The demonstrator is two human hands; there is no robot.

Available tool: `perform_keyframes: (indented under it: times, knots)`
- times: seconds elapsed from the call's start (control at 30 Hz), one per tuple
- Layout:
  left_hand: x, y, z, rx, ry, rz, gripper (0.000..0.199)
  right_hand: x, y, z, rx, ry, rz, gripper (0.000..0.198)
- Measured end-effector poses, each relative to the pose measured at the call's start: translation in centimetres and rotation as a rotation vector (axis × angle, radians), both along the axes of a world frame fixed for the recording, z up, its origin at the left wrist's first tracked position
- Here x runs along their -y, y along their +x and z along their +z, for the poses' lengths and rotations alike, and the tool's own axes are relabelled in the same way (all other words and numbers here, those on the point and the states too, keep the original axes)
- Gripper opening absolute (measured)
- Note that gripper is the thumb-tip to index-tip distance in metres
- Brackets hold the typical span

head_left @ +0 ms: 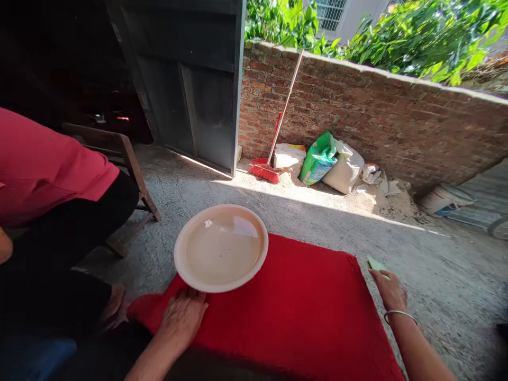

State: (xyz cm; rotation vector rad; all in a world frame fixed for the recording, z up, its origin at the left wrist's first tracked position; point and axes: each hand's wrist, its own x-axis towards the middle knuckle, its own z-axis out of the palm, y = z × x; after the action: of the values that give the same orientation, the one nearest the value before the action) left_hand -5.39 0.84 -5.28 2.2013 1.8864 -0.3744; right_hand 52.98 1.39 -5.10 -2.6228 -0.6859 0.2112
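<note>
A wide pale basin (pixel 220 248) with clear liquid in it stands on the left end of a red cloth (pixel 293 307) that covers a low table. Flat on the cloth, right at the basin's near side, lies my left hand (pixel 182 315), thumb apart and fingertips partly hidden under the rim. Past the table's right edge, my right hand (pixel 389 290) pinches a thin, flat, light green piece (pixel 376 264) between thumb and fingers. Its material I cannot make out. A metal bangle (pixel 400 315) circles the right wrist.
A person in a red top (pixel 51 164) sits on a wooden chair (pixel 129 159) at left. A dark metal door (pixel 190 84) stands ajar behind. Along the brick wall (pixel 357 106) are a broom (pixel 265 172), a green sack (pixel 317 161), a white sack (pixel 344 166) and a bucket (pixel 445 200).
</note>
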Motion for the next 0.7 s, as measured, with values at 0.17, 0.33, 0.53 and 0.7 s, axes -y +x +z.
perform_keyframes:
  times: [0.17, 0.33, 0.53, 0.7]
  knots:
    - [0.2, 0.2, 0.3, 0.001, 0.018, 0.003, 0.038, -0.7, -1.9, 0.1, -0.028, 0.018, 0.006, 0.061]
    - [0.2, 0.4, 0.7, -0.016, 0.021, -0.006, 0.039, -2.3, -8.2, -1.7, -0.018, 0.084, 0.168, 0.068]
    - [0.2, 0.3, 0.9, -0.021, 0.006, -0.009, 0.038, -2.6, -12.9, -3.2, -0.066, 0.258, 0.412, 0.066]
    - [0.3, 0.4, 0.8, -0.020, 0.014, 0.002, 0.039, -1.4, -7.6, 0.0, -0.056, 0.174, 0.027, 0.072]
